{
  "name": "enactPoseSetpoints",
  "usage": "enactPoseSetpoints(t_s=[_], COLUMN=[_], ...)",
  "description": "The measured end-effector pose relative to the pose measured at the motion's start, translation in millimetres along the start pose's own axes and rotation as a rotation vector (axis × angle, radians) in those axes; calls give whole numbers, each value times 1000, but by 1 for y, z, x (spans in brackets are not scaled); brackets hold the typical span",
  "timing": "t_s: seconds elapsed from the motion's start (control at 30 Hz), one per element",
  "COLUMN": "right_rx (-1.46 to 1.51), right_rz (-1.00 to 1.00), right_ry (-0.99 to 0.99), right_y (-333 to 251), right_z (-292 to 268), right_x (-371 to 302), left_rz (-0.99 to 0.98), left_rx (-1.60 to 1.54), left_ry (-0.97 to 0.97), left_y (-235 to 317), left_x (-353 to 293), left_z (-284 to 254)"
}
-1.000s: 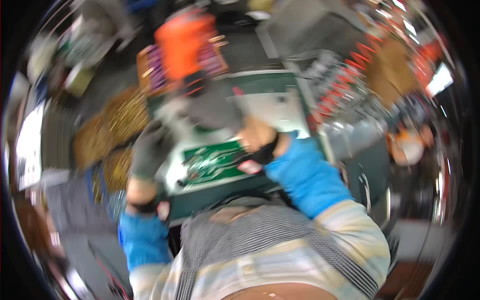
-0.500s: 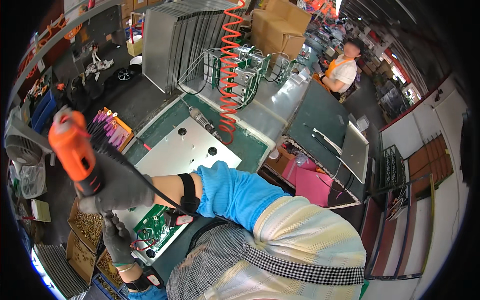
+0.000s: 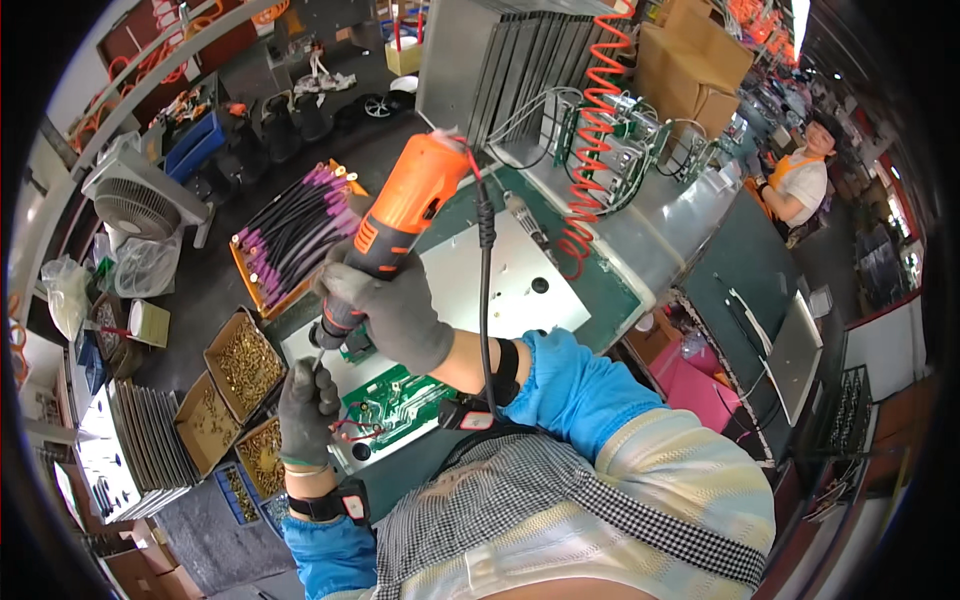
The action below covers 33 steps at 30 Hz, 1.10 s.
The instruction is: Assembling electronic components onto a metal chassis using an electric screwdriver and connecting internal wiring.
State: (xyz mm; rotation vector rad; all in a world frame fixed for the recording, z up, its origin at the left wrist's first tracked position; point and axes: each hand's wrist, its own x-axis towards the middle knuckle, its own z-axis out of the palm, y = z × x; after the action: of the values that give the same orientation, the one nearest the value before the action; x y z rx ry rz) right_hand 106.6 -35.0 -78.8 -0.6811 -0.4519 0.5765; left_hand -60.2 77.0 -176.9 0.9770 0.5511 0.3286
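Observation:
My right hand (image 3: 392, 308), in a grey glove, grips an orange and black electric screwdriver (image 3: 408, 198), which tilts with its bit end down to the left. Just below that end is my left hand (image 3: 308, 412), also gloved, its fingers closed close to the bit; anything between them is hidden. Under both hands lies a white metal panel (image 3: 485, 275) with small holes and black round feet. On the panel's near part rests a green circuit board (image 3: 408, 402) with red and dark wires beside my left hand. A black cable (image 3: 486, 300) hangs from the screwdriver.
Cardboard trays of brass-coloured screws (image 3: 243, 362) stand left of the panel. Beyond them is an orange-edged tray of purple-ended black cables (image 3: 300, 228). A coiled red air hose (image 3: 590, 150) hangs over the back. Another person (image 3: 797, 185) stands far right.
The screwdriver has swung right and tilted, its bit end coming down to my left hand. My left fingers have closed near the bit. The whole view has shifted.

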Motion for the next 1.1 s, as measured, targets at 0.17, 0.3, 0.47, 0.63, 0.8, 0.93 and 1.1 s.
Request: enactPoseSetpoints(t_s=[0.17,0.3,0.47,0.63,0.8,0.93,1.1], right_rx=[-88,-338,-54,16,15,-240,-396], right_rz=[-20,119,-118,-122,-93,-224,-239], right_ry=[50,-76,50,248,97,55,-11], right_y=[1,0,10,19,21,28,49], right_z=[-5,-18,-14,-15,-22,-21,-19], right_x=[-1,5,7,12,27,48,60], left_rz=[-93,-104,-81,-48,-54,-80,-132], left_rx=[-61,35,-97,-170,-280,-494,-601], left_ry=[107,43,-27,77,59,54,115], left_y=[8,9,9,3,-9,-16,-22], left_x=[1,3,0,8,12,22,22], left_z=[21,19,14,17,-1,-14,-16])
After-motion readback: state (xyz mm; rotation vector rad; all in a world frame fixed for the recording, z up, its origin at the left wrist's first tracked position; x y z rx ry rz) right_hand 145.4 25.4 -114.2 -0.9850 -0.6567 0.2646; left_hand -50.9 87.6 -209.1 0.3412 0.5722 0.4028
